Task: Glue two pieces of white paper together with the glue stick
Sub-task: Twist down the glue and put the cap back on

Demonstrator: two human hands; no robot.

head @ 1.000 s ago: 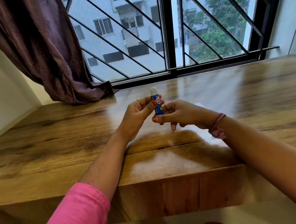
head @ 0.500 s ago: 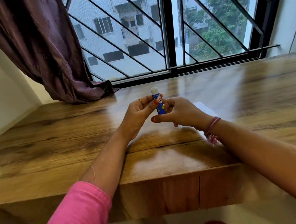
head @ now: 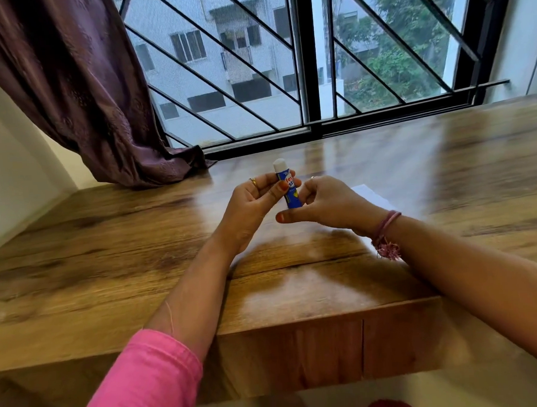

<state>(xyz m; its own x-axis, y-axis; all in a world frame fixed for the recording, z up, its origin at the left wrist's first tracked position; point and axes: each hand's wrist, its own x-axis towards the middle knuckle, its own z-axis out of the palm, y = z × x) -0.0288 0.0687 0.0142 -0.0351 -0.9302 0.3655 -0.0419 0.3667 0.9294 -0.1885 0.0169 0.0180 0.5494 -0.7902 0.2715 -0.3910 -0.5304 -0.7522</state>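
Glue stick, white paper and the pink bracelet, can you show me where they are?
Glue stick (head: pixel 290 189): head view, on its blue label.
White paper (head: pixel 373 197): head view, on the corner showing behind the right wrist.
Pink bracelet (head: pixel 386 228): head view, on the band around the right wrist.

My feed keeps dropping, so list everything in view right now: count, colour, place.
Blue glue stick with white cap: one, upright, held above the table.
White paper: sheet count unclear, on the table behind the right hand.
Wooden table: one, brown, under the window.
Purple curtain: one, left, hem on the table.
Black window grille: one, behind the table.
Left hand: grip on the stick.
Right hand: fingers at the stick's base.
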